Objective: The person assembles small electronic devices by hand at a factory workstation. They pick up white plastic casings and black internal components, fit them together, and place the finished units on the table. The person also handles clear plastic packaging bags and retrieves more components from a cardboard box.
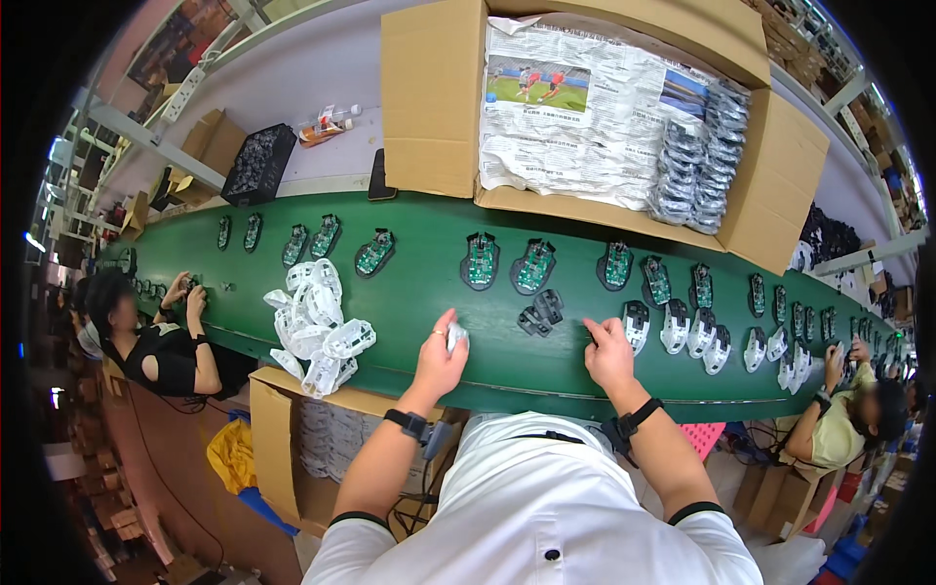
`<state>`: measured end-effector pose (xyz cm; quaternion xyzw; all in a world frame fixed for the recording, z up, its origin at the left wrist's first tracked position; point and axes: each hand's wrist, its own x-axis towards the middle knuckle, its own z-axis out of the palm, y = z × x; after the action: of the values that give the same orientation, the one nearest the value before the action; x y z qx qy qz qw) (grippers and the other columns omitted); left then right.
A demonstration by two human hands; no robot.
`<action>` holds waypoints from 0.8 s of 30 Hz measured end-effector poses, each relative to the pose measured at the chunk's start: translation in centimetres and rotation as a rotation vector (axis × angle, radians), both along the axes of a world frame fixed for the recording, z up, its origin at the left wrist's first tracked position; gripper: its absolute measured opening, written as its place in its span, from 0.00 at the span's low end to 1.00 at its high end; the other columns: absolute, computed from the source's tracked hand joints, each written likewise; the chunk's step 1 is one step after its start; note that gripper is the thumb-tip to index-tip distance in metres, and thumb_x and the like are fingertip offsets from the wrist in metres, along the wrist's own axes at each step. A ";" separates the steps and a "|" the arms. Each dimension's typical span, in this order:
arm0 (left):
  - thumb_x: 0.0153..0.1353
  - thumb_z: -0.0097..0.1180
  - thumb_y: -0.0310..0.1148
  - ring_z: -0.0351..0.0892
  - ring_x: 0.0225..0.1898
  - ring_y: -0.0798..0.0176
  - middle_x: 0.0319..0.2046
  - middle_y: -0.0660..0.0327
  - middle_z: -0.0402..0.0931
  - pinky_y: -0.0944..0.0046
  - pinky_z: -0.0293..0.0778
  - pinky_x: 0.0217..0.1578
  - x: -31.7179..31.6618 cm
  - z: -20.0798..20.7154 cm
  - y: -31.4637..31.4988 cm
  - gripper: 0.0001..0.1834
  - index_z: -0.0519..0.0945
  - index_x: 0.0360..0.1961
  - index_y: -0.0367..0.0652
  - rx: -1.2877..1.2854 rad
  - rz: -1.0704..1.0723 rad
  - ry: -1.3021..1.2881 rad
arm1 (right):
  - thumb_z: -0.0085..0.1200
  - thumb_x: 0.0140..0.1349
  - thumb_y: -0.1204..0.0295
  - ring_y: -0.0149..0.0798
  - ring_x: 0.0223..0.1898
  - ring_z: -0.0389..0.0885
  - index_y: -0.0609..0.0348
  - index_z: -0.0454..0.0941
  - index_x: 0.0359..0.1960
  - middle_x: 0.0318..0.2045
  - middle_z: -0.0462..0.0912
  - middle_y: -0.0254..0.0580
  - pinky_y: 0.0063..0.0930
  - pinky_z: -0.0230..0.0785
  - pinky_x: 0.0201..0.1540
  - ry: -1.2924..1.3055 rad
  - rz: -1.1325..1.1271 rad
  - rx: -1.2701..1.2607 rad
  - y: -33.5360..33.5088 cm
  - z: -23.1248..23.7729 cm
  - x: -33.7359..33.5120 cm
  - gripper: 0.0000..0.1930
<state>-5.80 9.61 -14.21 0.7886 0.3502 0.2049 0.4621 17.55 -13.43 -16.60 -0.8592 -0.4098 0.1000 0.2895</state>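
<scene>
My left hand is closed around a small white plastic piece, mostly hidden by the fingers. Over the green belt to its right is my right hand, fingers curled in and thumb near the index finger; whatever it may hold is hidden. Between and beyond the hands lie dark plastic shells. Behind them sit open computer mouse bases with green circuit boards. A white mouse shell lies just beside my right hand. Left of my left hand is a heap of white mouse shells.
A large carton lined with newspaper stands behind the belt, holding wrapped parts. Another carton is below the front edge. More mouse bases and shells line the belt. Co-workers sit left and right.
</scene>
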 end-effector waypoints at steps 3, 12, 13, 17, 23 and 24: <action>0.63 0.62 0.39 0.86 0.47 0.51 0.49 0.47 0.83 0.57 0.79 0.48 2.1 -0.7 -0.4 0.30 0.71 0.64 0.37 0.020 0.196 0.030 | 0.63 0.53 0.74 0.54 0.41 0.81 0.59 0.74 0.60 0.48 0.73 0.50 0.45 0.77 0.45 0.000 0.053 -0.148 0.1 1.0 -1.4 0.29; 0.58 0.64 0.46 0.83 0.38 0.47 0.34 0.52 0.83 0.52 0.78 0.40 5.7 -3.1 1.2 0.19 0.81 0.42 0.43 0.406 -0.067 0.068 | 0.64 0.53 0.73 0.52 0.60 0.73 0.56 0.68 0.66 0.64 0.69 0.43 0.42 0.71 0.60 0.047 0.456 -0.226 -1.7 1.2 1.1 0.35; 0.57 0.64 0.45 0.83 0.39 0.47 0.35 0.52 0.83 0.52 0.78 0.40 6.0 -1.7 1.4 0.18 0.81 0.42 0.43 0.420 -0.146 0.102 | 0.64 0.52 0.72 0.52 0.60 0.73 0.56 0.69 0.65 0.63 0.70 0.43 0.42 0.71 0.60 0.015 0.468 -0.238 -1.6 1.8 1.3 0.35; 0.54 0.62 0.40 0.83 0.38 0.44 0.35 0.50 0.83 0.49 0.79 0.42 6.0 -0.3 3.3 0.21 0.79 0.46 0.40 0.298 -0.393 0.247 | 0.66 0.53 0.71 0.49 0.59 0.74 0.58 0.72 0.63 0.59 0.76 0.43 0.41 0.71 0.61 -0.133 0.384 -0.097 -2.0 2.1 1.9 0.33; 0.58 0.67 0.38 0.87 0.43 0.62 0.42 0.47 0.86 0.64 0.79 0.46 5.6 8.1 -2.4 0.33 0.74 0.62 0.32 -0.105 -0.339 -0.073 | 0.68 0.57 0.74 0.37 0.57 0.78 0.59 0.73 0.63 0.58 0.78 0.47 0.33 0.75 0.55 0.819 -0.028 0.506 -0.1 7.8 -2.0 0.30; 0.58 0.68 0.37 0.87 0.42 0.61 0.42 0.47 0.86 0.63 0.79 0.45 5.6 9.4 -3.5 0.33 0.74 0.62 0.31 -0.087 -0.353 -0.119 | 0.68 0.57 0.75 0.38 0.57 0.78 0.60 0.74 0.63 0.58 0.78 0.48 0.33 0.75 0.55 0.821 0.018 0.561 0.2 10.1 -2.8 0.30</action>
<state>-0.17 6.12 -4.77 0.8036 0.1872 0.1516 0.5443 14.74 -13.27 -6.50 -0.6343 -0.2807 0.3184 0.6461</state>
